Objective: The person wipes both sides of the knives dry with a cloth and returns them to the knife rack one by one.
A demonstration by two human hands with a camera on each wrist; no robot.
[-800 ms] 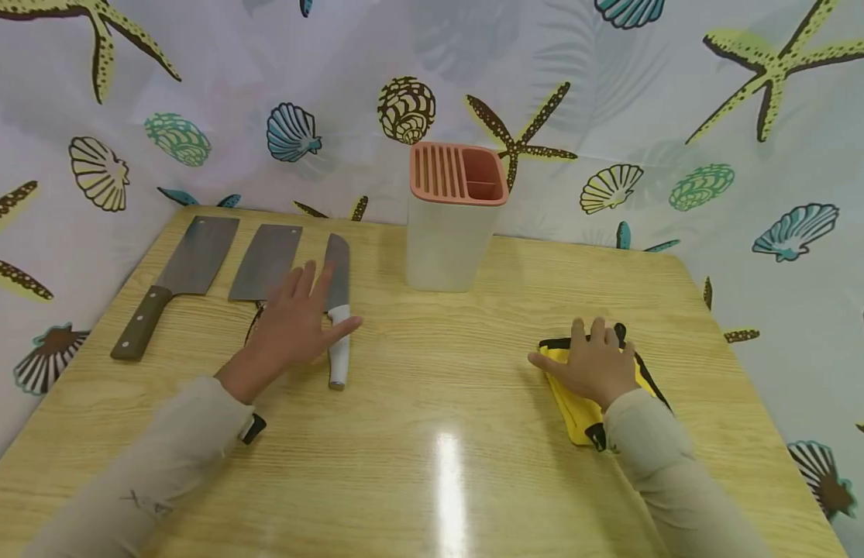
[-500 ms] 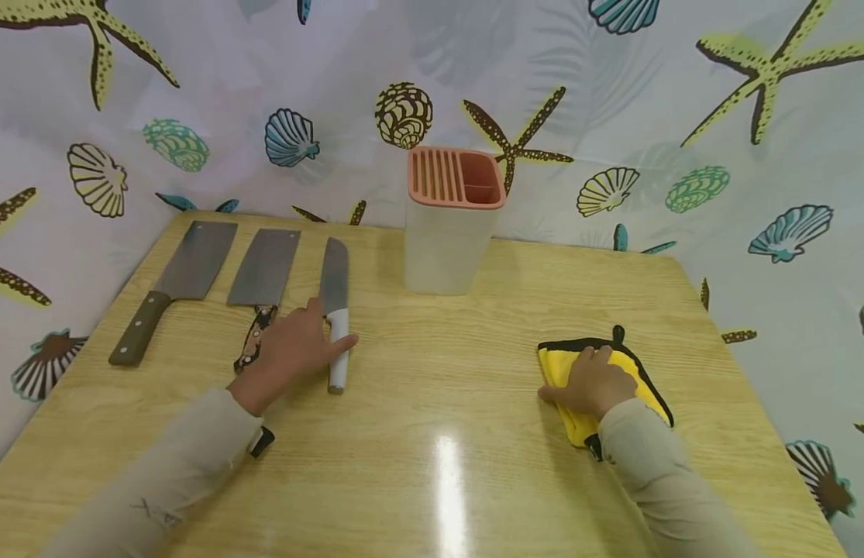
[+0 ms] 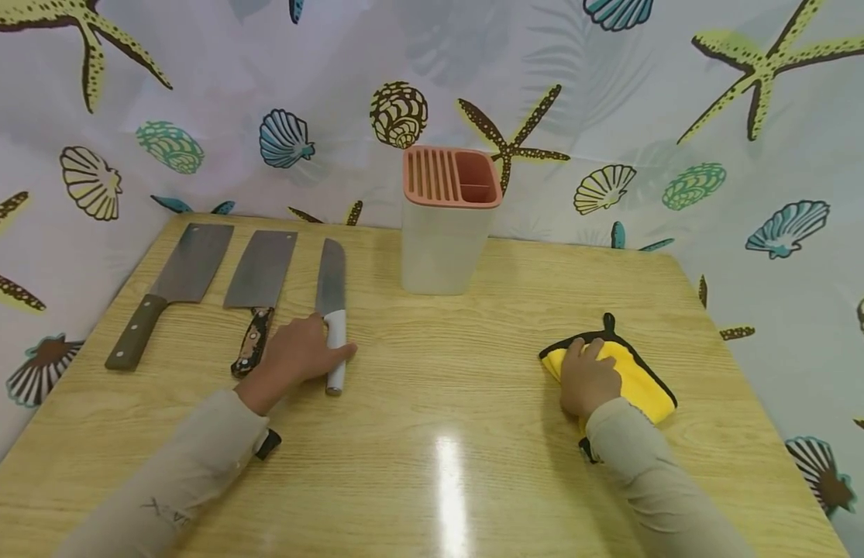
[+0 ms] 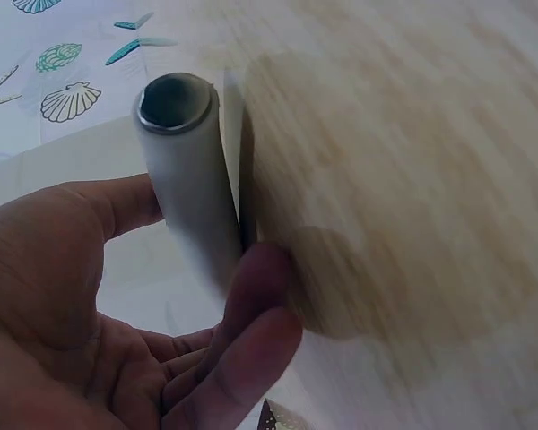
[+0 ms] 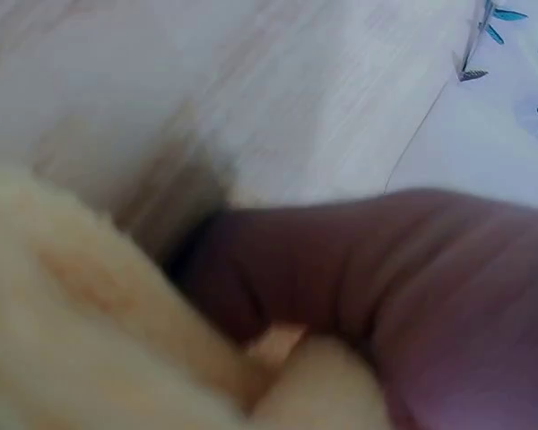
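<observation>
Head view: left fingers [image 3: 311, 325] curled round white knife handle [image 3: 336, 332]; right fingers [image 3: 574, 363] pinch yellow cloth [image 3: 644, 391] beneath.

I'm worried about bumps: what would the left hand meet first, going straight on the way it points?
The left hand would first meet the white-handled steel knife, which lies between its thumb and fingers; beyond, possibly the tall white coral-lidded container, though depth is unclear.

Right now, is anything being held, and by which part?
The left hand grips the white-handled metal knife by its handle; the right hand pinches the yellow black-edged cloth near its left edge.
</observation>
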